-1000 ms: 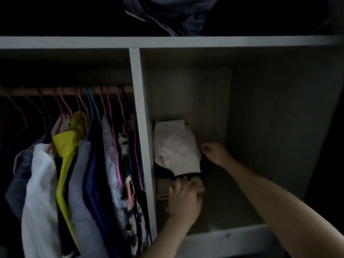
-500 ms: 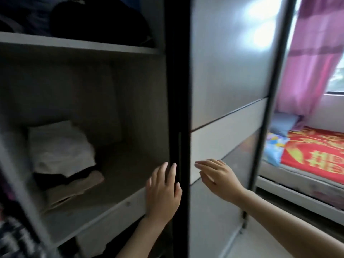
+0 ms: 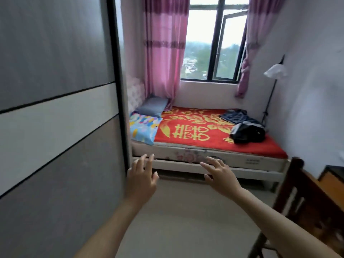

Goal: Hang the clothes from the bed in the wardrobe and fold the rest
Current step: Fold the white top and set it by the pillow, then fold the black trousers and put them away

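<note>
While both hands are raised empty in the lower middle of the frame, the head view places the remaining work at middle right. The left hand (image 3: 142,180) has its fingers spread and slack, holding nothing. It is just beside the dark edge of the wardrobe door (image 3: 55,108), and contact with that edge cannot be confirmed. The right hand (image 3: 221,175) is likewise spread and empty, held forward toward the bed (image 3: 186,166). I judge this posture to be a walk toward the bed for the next garment.

Two items are outstanding. A black garment (image 3: 247,134) lies bunched near the right end of the red cover (image 3: 186,127). A dark blue garment (image 3: 236,116) lies crumpled just behind it, against the wall. Both are unfolded and well apart from either hand. The two pillows (image 3: 147,125) sit at the left end, near the wardrobe.

As for clearance, the door fills the left of the frame and its edge runs down to the left hand. A wooden chair (image 3: 307,205) intrudes at lower right. Bare floor (image 3: 186,220) between them gives an open lane to the bed rail. The floor lamp (image 3: 275,71) stands by the right wall close to the garments, so a reach there calls for care.
</note>
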`<move>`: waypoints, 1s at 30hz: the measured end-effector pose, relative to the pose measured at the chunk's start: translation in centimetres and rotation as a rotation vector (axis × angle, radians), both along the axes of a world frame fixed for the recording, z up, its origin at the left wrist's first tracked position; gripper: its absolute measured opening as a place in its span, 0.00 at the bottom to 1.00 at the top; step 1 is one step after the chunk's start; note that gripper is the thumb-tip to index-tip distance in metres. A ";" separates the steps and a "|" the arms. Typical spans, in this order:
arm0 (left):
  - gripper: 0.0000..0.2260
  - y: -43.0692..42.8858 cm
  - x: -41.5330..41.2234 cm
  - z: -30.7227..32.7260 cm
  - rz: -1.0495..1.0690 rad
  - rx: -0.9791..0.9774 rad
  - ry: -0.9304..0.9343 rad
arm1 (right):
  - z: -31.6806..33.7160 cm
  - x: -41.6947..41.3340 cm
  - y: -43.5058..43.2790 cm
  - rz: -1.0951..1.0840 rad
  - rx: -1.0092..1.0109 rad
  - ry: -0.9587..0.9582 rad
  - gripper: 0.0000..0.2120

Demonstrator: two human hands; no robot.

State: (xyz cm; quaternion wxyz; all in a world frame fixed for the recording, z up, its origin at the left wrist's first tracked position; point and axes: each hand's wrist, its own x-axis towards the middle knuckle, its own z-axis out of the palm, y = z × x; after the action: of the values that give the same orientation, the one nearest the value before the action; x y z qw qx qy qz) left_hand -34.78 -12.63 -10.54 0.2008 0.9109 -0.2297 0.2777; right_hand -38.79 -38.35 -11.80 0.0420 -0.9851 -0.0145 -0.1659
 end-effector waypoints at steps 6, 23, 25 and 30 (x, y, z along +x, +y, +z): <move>0.27 -14.0 2.4 -3.6 -0.244 0.056 0.050 | -2.8 -5.4 -12.6 -0.337 -0.005 0.136 0.25; 0.25 -35.1 27.5 -7.9 -0.414 0.014 0.353 | -4.1 6.4 -30.1 -0.636 -0.023 0.277 0.24; 0.25 -37.1 30.5 -7.9 -0.421 0.030 0.373 | -3.5 9.4 -31.6 -0.584 -0.066 0.293 0.24; 0.25 -42.7 34.2 -9.7 -0.430 0.119 0.416 | -1.1 14.2 -38.2 -0.570 -0.181 0.297 0.24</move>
State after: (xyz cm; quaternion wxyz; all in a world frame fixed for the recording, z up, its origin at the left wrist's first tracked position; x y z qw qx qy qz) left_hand -0.54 -55.37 -20.19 0.2439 0.8890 -0.3870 0.0222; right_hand -24.60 -76.57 -12.94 -0.0922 -0.9627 0.2534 -0.0235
